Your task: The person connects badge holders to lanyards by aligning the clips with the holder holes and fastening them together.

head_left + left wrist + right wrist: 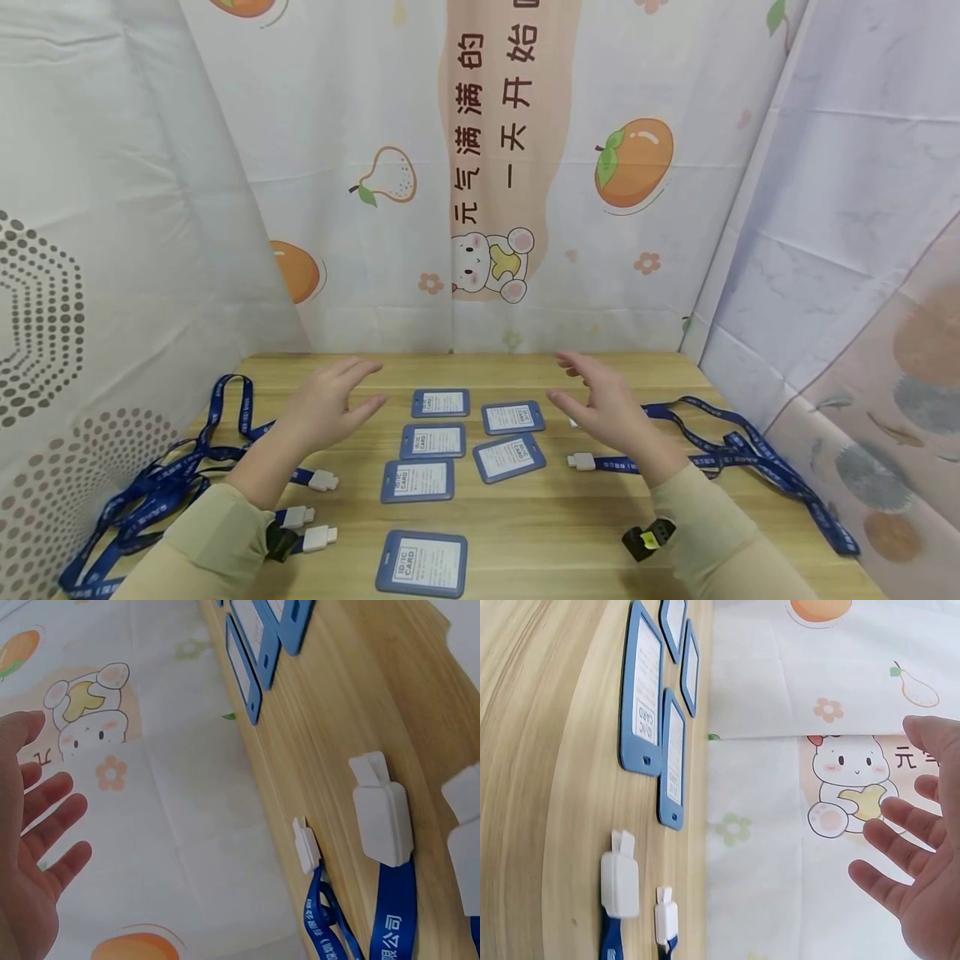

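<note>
Both hands are held above the wooden table with nothing in them. My left hand (324, 407) is at the left, its fingers relaxed and spread from the thumb. Across from it, my right hand (606, 410) has its fingers similarly loose, pointing inward. Between and below them lie several blue-framed ID card holders (422, 481) in two loose columns, one holder (422, 563) apart at the front. Blue lanyards (153, 508) with white clips (321, 537) lie under and beside the left arm. More blue lanyards (780, 471) lie beyond the right arm, a white clip (581, 461) showing beneath it.
The wooden table (540, 542) ends at a printed curtain (600, 275) behind. Curtains also hang on the left (150, 250) and right (810, 250). Dark bands sit at the left wrist (281, 540) and right wrist (645, 540).
</note>
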`<action>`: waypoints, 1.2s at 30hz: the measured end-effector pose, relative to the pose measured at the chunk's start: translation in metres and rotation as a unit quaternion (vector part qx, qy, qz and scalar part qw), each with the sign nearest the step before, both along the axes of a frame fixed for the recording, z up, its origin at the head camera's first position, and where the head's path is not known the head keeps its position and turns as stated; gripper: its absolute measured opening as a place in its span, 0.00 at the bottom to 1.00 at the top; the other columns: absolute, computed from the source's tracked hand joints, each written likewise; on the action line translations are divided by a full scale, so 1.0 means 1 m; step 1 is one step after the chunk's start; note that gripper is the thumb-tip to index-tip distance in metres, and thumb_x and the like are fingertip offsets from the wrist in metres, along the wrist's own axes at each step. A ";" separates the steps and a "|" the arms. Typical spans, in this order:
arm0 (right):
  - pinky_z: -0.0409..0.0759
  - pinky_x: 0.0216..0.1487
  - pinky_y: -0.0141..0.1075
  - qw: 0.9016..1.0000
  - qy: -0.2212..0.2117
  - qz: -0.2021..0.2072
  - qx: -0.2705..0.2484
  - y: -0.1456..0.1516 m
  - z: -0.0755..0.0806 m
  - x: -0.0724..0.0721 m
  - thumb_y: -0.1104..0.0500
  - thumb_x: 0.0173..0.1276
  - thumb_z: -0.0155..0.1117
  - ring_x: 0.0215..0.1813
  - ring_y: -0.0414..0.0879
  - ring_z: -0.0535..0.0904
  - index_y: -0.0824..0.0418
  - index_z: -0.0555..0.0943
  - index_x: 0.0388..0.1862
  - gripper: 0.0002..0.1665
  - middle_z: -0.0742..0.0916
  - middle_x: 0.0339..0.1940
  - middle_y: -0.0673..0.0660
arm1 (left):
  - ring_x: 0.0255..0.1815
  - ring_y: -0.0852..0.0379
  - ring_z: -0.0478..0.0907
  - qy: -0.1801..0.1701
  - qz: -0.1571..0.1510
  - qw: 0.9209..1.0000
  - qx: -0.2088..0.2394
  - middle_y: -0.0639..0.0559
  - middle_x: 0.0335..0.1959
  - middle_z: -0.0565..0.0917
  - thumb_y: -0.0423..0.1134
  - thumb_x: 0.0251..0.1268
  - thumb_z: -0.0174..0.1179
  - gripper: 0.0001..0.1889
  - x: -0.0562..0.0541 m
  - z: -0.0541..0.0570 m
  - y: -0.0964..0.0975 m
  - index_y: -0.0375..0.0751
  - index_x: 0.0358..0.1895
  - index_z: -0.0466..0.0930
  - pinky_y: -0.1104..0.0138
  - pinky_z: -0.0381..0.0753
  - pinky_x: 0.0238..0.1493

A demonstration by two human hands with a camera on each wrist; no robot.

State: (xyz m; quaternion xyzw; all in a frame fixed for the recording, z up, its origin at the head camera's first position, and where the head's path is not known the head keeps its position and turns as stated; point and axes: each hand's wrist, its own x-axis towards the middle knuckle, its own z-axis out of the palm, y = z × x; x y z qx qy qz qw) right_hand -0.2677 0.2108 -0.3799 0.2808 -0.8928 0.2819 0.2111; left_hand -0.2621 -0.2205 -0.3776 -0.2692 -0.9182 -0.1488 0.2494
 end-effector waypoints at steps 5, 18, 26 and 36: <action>0.79 0.59 0.55 1.000 -0.005 0.009 -0.003 -0.010 -0.006 -0.006 0.50 0.72 0.69 0.62 0.55 0.78 0.59 0.70 0.74 0.36 0.82 0.63 0.60 | 0.61 0.42 0.79 -0.017 0.008 1.000 -0.001 0.45 0.61 0.82 0.51 0.68 0.67 0.30 -0.003 -0.005 -0.007 0.43 0.69 0.74 0.45 0.78 0.59; 0.74 0.65 0.55 0.997 -0.070 0.003 0.013 -0.036 -0.009 -0.012 0.48 0.72 0.68 0.69 0.55 0.74 0.55 0.68 0.76 0.38 0.79 0.68 0.59 | 0.63 0.40 0.76 -0.060 0.034 0.998 -0.007 0.43 0.63 0.80 0.50 0.70 0.66 0.30 -0.007 -0.012 -0.025 0.42 0.70 0.72 0.43 0.76 0.61; 0.73 0.67 0.53 0.995 -0.093 0.011 0.024 -0.051 -0.013 -0.020 0.48 0.72 0.68 0.70 0.55 0.72 0.55 0.67 0.77 0.39 0.76 0.72 0.59 | 0.64 0.39 0.75 -0.083 0.051 0.995 -0.006 0.41 0.63 0.80 0.48 0.70 0.66 0.29 -0.011 -0.017 -0.034 0.40 0.69 0.72 0.42 0.74 0.62; 0.69 0.70 0.50 0.994 -0.105 0.016 0.037 -0.070 -0.016 -0.028 0.46 0.73 0.67 0.73 0.53 0.69 0.55 0.67 0.77 0.39 0.74 0.74 0.56 | 0.64 0.37 0.74 -0.111 0.078 0.991 -0.025 0.40 0.64 0.79 0.48 0.72 0.64 0.30 -0.015 -0.017 -0.043 0.39 0.71 0.70 0.40 0.72 0.62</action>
